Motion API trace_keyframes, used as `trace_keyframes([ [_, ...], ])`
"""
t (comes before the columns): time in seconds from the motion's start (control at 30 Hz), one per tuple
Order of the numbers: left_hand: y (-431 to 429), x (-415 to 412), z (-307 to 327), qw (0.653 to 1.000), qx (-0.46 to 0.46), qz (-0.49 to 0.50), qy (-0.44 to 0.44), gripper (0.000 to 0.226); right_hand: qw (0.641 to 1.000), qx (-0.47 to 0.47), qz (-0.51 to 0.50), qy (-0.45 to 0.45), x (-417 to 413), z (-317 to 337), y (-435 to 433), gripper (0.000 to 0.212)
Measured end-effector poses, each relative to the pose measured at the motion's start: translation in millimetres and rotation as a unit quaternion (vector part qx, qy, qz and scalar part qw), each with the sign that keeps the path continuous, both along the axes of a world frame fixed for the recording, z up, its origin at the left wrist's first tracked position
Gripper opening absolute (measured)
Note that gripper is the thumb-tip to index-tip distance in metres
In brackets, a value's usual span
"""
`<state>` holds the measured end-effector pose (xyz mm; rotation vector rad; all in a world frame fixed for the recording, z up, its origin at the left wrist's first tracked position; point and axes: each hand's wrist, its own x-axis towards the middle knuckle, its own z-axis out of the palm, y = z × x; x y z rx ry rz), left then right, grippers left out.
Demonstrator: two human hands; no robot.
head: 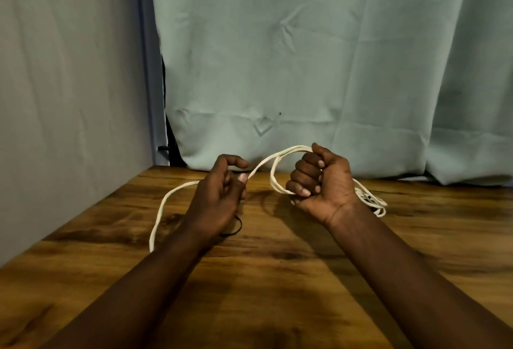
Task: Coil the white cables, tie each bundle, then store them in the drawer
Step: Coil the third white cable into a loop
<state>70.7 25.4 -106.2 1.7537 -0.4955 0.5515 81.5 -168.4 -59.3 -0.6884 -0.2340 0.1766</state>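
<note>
My right hand [319,179] grips a few loops of a white cable [273,175] in a fist above the wooden table [277,265]. From the fist the cable arcs left to my left hand [222,193], which pinches it between thumb and fingers. The loose tail [159,215] runs on from there and curves down across the table to the left. A second white cable bundle [373,201] lies on the table just behind my right wrist, partly hidden by it. A thin dark tie [236,228] shows under my left wrist.
A pale green curtain [305,71] hangs behind the table's far edge. A grey wall [69,99] closes the left side. No drawer is in view.
</note>
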Motion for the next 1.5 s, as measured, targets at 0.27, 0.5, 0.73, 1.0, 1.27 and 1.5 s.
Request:
trace_keyframes([
  [0.27,-3.1,4.5,-2.6,0.884,0.367,0.169,-0.233,0.036,0.997,0.069,-0.029,-0.015,-4.6,2.9,-3.1,0.047],
  [0.5,-20.4,-6.3,-13.6,0.852,0.497,0.075,-0.147,0.045,0.991,-0.041,-0.089,-0.09,-10.1,-3.9,18.4,0.034],
  [0.73,-13.7,-13.0,-3.5,0.895,0.428,0.003,-0.125,0.01,0.843,-0.449,-0.211,-0.209,-11.4,-30.4,27.0,0.053],
  [1.0,-14.5,-14.7,-5.4,0.875,0.477,-0.014,-0.078,0.01,0.907,-0.347,-0.206,-0.118,-9.3,-26.5,35.8,0.051],
  [1.27,-24.7,-18.0,-8.8,0.872,0.468,-0.035,-0.139,0.032,0.957,-0.225,-0.171,-0.071,-7.9,-15.0,33.2,0.049],
  [1.5,-4.7,-19.5,7.2,0.92,0.364,0.029,-0.139,0.027,0.732,-0.633,-0.135,-0.213,-33.9,-19.0,38.2,0.086],
])
